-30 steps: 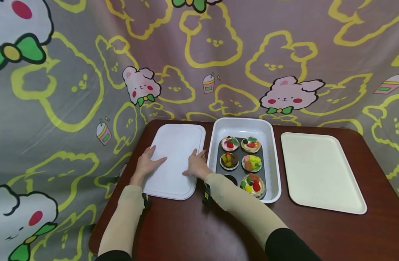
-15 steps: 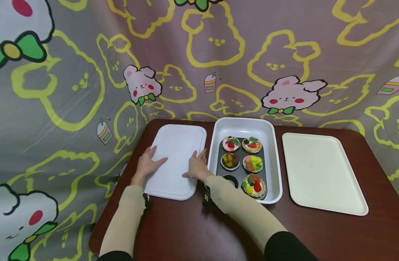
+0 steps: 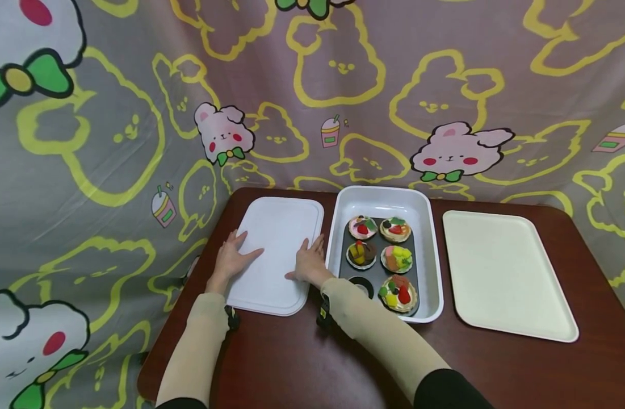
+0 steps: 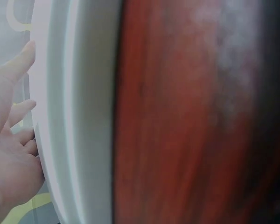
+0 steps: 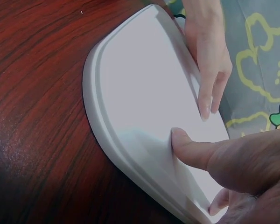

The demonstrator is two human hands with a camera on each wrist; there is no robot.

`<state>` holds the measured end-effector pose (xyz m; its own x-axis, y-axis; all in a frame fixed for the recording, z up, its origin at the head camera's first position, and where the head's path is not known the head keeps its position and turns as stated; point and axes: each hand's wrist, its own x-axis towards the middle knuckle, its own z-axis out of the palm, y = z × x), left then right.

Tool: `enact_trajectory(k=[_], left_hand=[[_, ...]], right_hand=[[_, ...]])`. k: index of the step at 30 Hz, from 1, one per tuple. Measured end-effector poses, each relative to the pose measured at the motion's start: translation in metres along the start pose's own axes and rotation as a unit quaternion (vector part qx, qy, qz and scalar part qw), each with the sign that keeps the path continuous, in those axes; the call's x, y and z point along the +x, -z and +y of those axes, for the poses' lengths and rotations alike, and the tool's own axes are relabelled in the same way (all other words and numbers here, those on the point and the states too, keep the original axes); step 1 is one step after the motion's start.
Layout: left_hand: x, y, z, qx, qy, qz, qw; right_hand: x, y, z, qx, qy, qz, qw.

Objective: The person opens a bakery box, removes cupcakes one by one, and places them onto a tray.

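A white rectangular lid (image 3: pixel 273 244) with rounded corners lies flat on the table at the left in the head view. My left hand (image 3: pixel 230 261) rests along its left edge, thumb stretched over the top. At the opposite edge is my right hand (image 3: pixel 309 262), its thumb (image 5: pixel 191 149) touching the top face and its other fingers partly hidden at the side. The left wrist view catches the lid's raised rim (image 4: pixel 70 112) close up, beside the left hand (image 4: pixel 11 158). Whether anything lies under the lid cannot be seen.
Right of the lid stands a deep white container (image 3: pixel 435 255). Inside it, a grey muffin pan (image 3: pixel 377 271) holds several fruit tarts, with one dark well (image 3: pixel 362 284) near the front left. A cream tray (image 3: pixel 506 272) lies farther right on the brown table (image 3: pixel 292 363). Patterned cloth hangs behind.
Both hands stay in the same place on the lid. The head view has shifted very slightly, and the pan's dark well shows a little more past the right sleeve.
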<state>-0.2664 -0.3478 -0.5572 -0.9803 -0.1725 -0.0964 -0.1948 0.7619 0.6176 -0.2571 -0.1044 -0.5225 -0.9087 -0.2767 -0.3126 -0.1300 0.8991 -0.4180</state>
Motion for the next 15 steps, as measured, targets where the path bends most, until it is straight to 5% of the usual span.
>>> enact_trajectory(k=[15], left_hand=[[0.0004,-0.0012,-0.0032,0.040,-0.023,-0.017,0.9988]], right_hand=[[0.0005,-0.0051,-0.0016,-0.003,-0.002,-0.004,1.0000]])
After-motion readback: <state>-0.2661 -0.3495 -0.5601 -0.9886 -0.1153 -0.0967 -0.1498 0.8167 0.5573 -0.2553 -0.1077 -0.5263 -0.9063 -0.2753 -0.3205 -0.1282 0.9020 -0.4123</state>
